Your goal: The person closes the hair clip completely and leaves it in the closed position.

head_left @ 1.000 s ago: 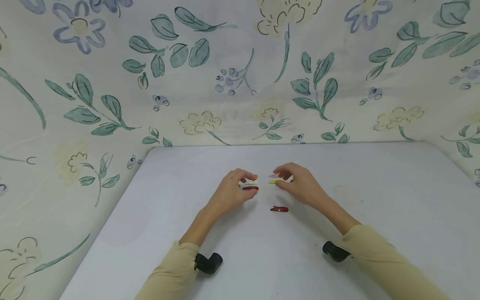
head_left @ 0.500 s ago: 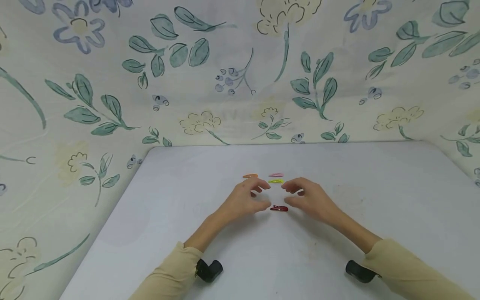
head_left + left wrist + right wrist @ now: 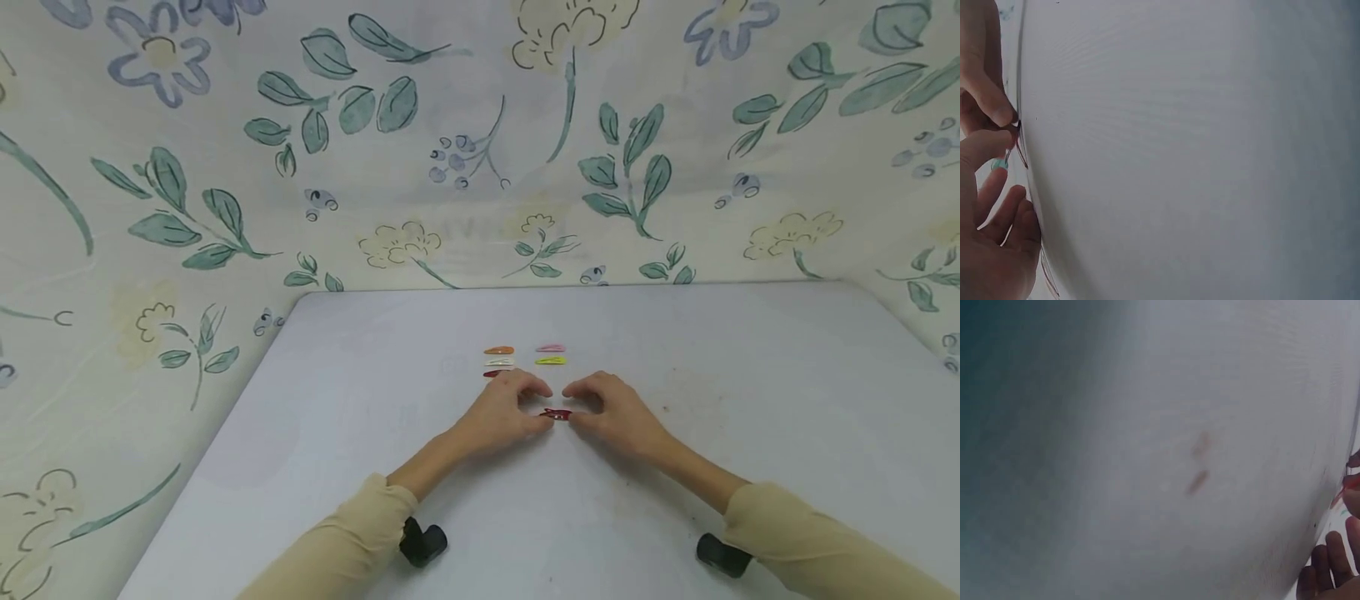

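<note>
A dark red hair clip point(image 3: 557, 414) lies between the two hands on the white table point(image 3: 750, 400). My left hand point(image 3: 506, 417) grips its left end, thumb on the near side. At the right end, my right hand point(image 3: 618, 415) pinches it with thumb and a bent finger. In the left wrist view, the fingertips of both hands come together at the clip, while the left hand's other fingers point(image 3: 1013, 215) spread apart. The right wrist view shows a bit of the red clip point(image 3: 1352, 482) at the fingertips, cut off by the frame edge.
Beyond the hands lie an orange clip point(image 3: 498, 350), a white clip point(image 3: 498, 362) and a red clip point(image 3: 492, 374) partly hidden by the left hand. To their right are a pink clip point(image 3: 551, 347) and a yellow-green clip point(image 3: 550, 361). Floral cloth point(image 3: 480, 225) hangs behind the table.
Both hands have left the far clips and come nearer to the front dark red clip, closing in on its two ends. The white and red clips at left show again.
</note>
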Tool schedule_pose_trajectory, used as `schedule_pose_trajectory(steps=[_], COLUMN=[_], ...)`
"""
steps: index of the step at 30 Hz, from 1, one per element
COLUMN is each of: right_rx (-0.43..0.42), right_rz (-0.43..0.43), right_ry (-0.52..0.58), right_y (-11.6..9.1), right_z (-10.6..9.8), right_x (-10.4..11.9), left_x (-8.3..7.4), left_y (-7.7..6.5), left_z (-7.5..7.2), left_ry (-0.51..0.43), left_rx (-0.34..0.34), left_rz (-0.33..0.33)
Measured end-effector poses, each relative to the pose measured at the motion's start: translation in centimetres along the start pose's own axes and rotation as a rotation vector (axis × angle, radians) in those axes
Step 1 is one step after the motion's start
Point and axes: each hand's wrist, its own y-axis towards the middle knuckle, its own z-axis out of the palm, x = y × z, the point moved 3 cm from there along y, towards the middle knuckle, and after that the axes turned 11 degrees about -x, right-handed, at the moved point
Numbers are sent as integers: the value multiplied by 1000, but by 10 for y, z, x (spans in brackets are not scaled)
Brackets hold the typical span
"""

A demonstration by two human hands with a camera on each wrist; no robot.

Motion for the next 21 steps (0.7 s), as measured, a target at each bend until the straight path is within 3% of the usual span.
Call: schedule_pose_trajectory(steps=[8, 21], right_rx=[24, 31], right_rz=[-43, -38], right_ry=[-113, -129], right_y=[1, 0], right_z=[5, 6], right_x=[5, 8], left_x=[0, -1], left_y=[1, 1], left_z=[5, 4], left_ry=[84, 111], left_rx=[-35, -23], left_rz=[86, 74])
